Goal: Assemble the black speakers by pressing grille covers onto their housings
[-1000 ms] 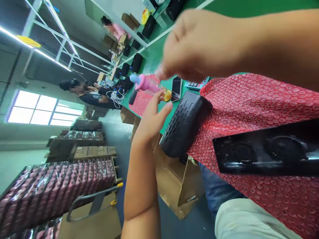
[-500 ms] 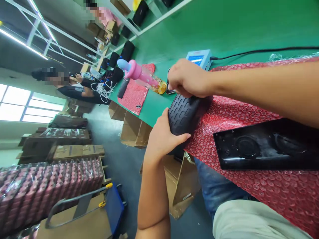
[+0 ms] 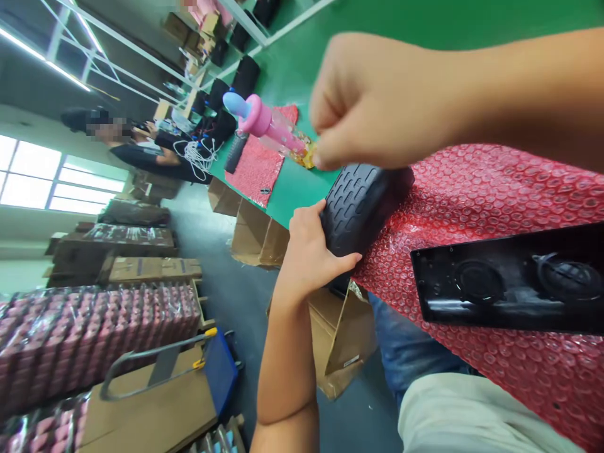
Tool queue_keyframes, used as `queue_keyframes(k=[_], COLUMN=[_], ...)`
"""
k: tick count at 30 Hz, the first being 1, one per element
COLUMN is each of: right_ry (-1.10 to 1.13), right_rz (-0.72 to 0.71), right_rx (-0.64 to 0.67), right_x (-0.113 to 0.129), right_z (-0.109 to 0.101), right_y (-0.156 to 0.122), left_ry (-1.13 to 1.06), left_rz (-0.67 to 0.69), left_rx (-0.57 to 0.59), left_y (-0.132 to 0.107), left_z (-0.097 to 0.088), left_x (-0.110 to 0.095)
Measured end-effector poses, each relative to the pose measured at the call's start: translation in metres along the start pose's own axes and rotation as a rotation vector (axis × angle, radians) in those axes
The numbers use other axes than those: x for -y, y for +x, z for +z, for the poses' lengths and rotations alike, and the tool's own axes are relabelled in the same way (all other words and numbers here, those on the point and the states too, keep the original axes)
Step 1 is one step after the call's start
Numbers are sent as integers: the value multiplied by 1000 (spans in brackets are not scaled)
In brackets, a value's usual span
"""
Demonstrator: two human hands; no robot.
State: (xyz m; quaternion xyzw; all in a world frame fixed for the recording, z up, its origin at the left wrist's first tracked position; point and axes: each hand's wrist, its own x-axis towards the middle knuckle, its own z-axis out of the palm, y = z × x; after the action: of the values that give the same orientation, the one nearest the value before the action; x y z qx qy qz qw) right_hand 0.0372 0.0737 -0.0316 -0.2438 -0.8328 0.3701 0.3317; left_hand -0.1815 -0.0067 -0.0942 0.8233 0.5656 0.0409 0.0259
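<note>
My left hand (image 3: 309, 255) grips the near end of a black perforated speaker shell (image 3: 358, 207) that lies at the table edge on red bubble wrap (image 3: 472, 189). My right hand (image 3: 377, 100) hovers close to the camera above the shell, fingers curled with thumb and forefinger pinched together; whatever is between them is too small to see. A flat black speaker panel (image 3: 509, 286) with two round drivers lies on the bubble wrap to the right.
A pink and blue bottle (image 3: 264, 123) lies on the green table (image 3: 425, 19) beyond the shell, beside another red bubble sheet (image 3: 259, 170). Open cardboard boxes (image 3: 340, 340) stand below the table edge. Stacked pink-wrapped goods (image 3: 94, 340) and a hand cart (image 3: 160, 371) are on the left. Other people work farther along the line.
My right hand has lifted off the shell and risen toward the camera, still pinched. My left hand keeps its grip on the shell's end.
</note>
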Motion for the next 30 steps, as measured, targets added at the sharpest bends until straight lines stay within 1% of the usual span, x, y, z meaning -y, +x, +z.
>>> queue_keyframes(k=[3,5,7,9,12,14,16,17,18,19,21,24,27,30], right_ry=[-321,-392,-443,-534,-614,-592,-515,-457,-392,-329,-240,-191,-161,-179], right_rz=[89,107,118,189,388,591,767,807,809,778,674,566,526,507], right_rx=[121,129,101,118,184,198,149,105,59,21,-27,-43,-52,-50], right_x=[2,-4,-19,-42,-79,-96,-103,-104,-103,-102,-102,-108,-117,-121], right_z=[-7,-12,-17,-20,-23,-22,-19,-17,-16,-14,-11,-9,-9,-9], right_y=[-42,-71,-99,-124,-149,-157,-158,-157,-155,-154,-154,-160,-166,-167], left_ry=[49,76,78,50,-28,-87,-128,-144,-161,-178,-216,-258,-275,-252], left_rz=[-27,-83,-150,-212,-288,-338,-397,-424,-443,-454,-459,-465,-477,-479], left_rx=[30,53,77,131,245,284,289,287,286,284,274,242,216,218], left_y=[0,1,4,10,23,32,39,42,43,44,44,43,43,42], left_z=[-1,-1,-3,-7,-15,-20,-21,-21,-21,-20,-19,-19,-19,-19], left_x=[-10,-18,-21,-19,-8,0,6,7,8,8,8,8,10,10])
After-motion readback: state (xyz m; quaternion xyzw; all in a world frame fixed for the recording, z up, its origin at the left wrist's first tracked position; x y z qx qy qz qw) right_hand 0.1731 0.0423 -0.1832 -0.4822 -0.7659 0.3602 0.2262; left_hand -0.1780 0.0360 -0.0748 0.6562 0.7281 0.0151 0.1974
